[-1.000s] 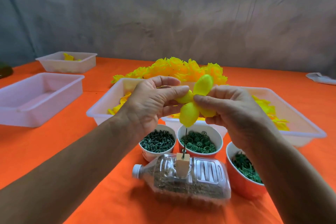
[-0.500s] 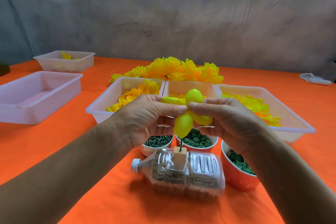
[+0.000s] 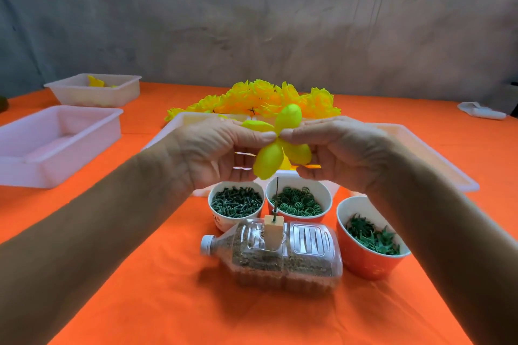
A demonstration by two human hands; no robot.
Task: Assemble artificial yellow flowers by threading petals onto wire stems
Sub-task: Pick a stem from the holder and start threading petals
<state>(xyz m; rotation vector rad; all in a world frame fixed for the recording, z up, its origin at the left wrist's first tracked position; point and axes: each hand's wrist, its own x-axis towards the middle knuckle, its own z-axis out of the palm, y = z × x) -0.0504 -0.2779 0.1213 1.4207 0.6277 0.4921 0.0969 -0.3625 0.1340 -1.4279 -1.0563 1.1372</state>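
Orange cloth (image 3: 168, 302) over table (grey wall (image 3: 252, 22) behind); both hands, left (image 3: 213, 154) and right (image 3: 342, 151), pinch yellow petal piece (image 3: 269, 159).

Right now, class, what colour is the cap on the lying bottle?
White cap, seen in the head view.

Head-worn view, forward-down, close over orange table (image 3: 168, 302).

No readable writing

The cup (image 3: 236, 209) left of the bottle (image 3: 280, 252) bears small orange marks, too blurred to read; nothing else carries text or numbers.
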